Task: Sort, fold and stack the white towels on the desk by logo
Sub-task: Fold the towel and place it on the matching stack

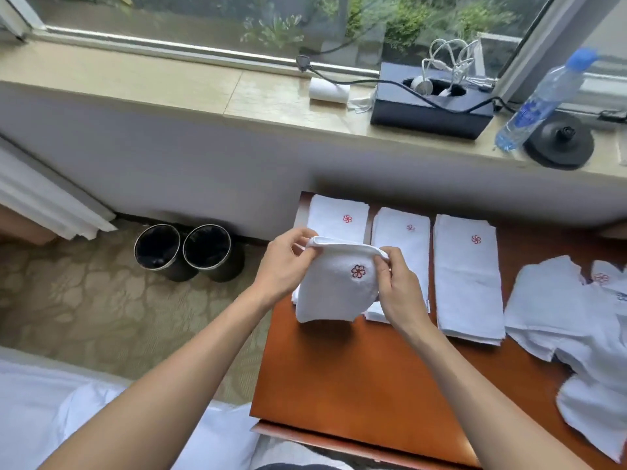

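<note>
Towel (336, 293), folded, was held up between both hands above the left side of the tabletop (339, 374). My left hand (283, 266) pinched its upper left corner and my right hand (400, 290) its upper right, so the fingers of both were closed narrow on the cloth. The pinched top edge ran left to right and the body hung down toward me, with the logo (358, 271) facing up near the right-hand grip. The left stack (334, 212) lay directly beyond and partly under the towel. The middle stack (400, 245) was just right of it and the right stack (468, 276) further right, all with their long axes running away from me. The loose pile (570, 334) was well apart on the right. Judged the left hand nearer the left stack. Could not tell whether the hanging lower edge touched that stack. Both forearms were reaching forward, wrists turned inward. Placement would need the towel's long axis laid along the stack's; logo match was not certain at this sharpness.
</note>
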Motion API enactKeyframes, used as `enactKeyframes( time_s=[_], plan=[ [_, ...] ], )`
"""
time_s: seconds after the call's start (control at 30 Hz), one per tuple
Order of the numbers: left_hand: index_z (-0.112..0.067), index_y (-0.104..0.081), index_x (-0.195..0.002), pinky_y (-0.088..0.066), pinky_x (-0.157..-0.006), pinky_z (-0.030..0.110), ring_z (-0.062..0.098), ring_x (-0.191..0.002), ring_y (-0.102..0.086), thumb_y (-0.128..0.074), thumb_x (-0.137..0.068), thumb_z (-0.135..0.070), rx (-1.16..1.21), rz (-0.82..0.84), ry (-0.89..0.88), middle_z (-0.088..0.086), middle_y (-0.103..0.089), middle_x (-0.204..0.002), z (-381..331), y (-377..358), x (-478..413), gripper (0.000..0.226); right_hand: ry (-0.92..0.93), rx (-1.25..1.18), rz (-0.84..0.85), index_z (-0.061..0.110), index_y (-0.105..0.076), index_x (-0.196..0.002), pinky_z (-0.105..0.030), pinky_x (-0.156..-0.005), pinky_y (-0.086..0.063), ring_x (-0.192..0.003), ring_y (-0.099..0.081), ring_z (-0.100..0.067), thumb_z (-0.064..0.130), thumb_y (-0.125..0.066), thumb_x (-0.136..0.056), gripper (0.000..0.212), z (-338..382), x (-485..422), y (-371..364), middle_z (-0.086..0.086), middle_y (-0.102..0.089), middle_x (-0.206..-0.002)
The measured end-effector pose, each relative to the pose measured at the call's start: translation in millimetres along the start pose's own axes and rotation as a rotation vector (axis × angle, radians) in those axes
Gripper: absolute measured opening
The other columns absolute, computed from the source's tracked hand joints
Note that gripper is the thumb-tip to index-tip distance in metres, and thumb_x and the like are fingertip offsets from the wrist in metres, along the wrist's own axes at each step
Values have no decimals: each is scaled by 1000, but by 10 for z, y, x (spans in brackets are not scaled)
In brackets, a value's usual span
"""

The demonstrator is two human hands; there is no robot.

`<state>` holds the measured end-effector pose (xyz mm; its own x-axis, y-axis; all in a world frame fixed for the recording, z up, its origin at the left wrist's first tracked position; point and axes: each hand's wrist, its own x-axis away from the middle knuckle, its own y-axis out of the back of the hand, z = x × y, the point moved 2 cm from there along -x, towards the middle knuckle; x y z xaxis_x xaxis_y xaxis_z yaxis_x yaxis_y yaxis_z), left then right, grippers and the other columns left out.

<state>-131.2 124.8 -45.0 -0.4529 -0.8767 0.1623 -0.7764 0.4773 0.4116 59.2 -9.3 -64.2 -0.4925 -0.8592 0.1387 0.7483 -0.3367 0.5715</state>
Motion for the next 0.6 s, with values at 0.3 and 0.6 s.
enactKeyframes(
  time_s=[0.3,0.6],
  plan=[
    [-33,-71,-92,-59,-62,39,23,-74,-69,-69,-96,-40,31,33,1,-4,-72,-90,-5,54,-834,8,-29,23,-22,29,-49,-111,-55,-67,-59,-74,-65,-28,47,-37,-110,22,46,-758,-104,-1,-65,-79],
    [-24,-71,-92,-60,-52,38,25,-83,-69,-70,-95,-31,68,28,130,8,-71,-93,375,-163,-1599,8,-103,99,-25,28,-52,-103,-42,-66,-51,-80,-64,-17,47,-37,-111,25,-268,-1461,-419,8,-67,-86]
  ],
)
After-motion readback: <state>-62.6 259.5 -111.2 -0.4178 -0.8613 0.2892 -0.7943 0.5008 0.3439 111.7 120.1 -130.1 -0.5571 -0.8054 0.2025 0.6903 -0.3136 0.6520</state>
